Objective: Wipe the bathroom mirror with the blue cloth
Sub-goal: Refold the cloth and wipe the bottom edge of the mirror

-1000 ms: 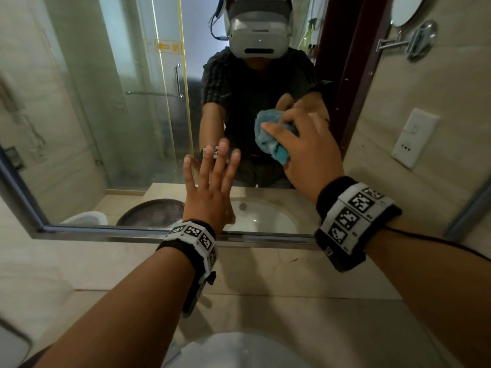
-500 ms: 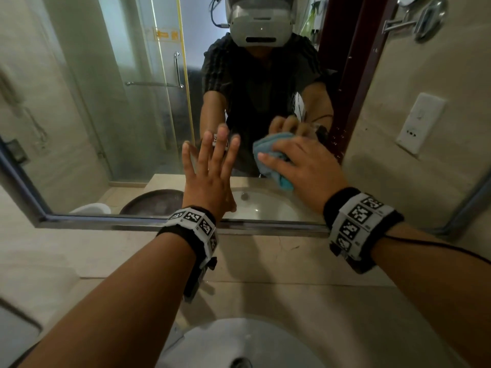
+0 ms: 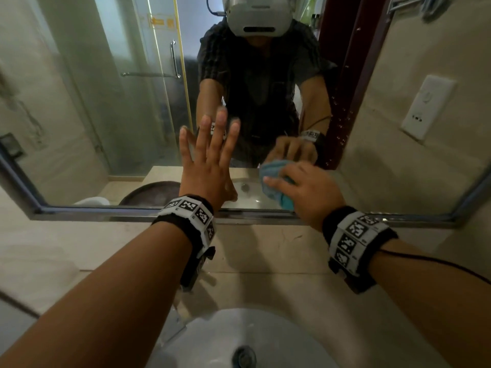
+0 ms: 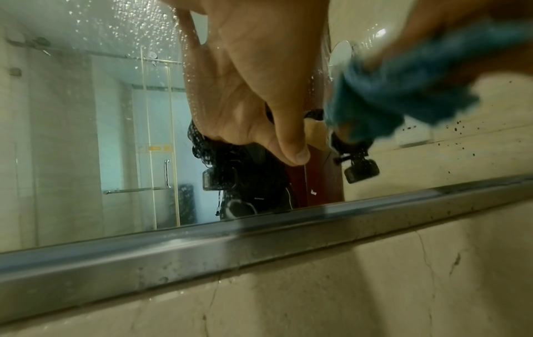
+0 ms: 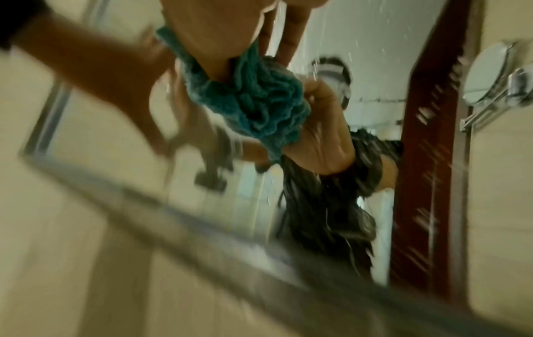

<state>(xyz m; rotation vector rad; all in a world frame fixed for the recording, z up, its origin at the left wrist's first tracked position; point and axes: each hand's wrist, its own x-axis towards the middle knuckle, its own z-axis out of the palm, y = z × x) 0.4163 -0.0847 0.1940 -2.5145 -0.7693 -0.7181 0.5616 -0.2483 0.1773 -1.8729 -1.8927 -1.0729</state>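
Pressing a bunched, nubbly blue cloth (image 3: pixel 276 181) against the mirror (image 3: pixel 111 107) near its lower right corner, the right hand (image 3: pixel 308 192) grips the fabric in curled fingers. Just beside it, the left hand (image 3: pixel 210 166) lies flat on the smooth, droplet-speckled glass, fingers straight and spread. A metal frame (image 4: pixel 259 241) bounds the lower edge, above veined stone and a rounded white basin (image 3: pixel 239 338).

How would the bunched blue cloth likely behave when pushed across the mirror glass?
The bunched blue terry cloth is probably floppy: it crumples into folds under the right hand. It likely deforms rather than slides stiffly, and looks light.
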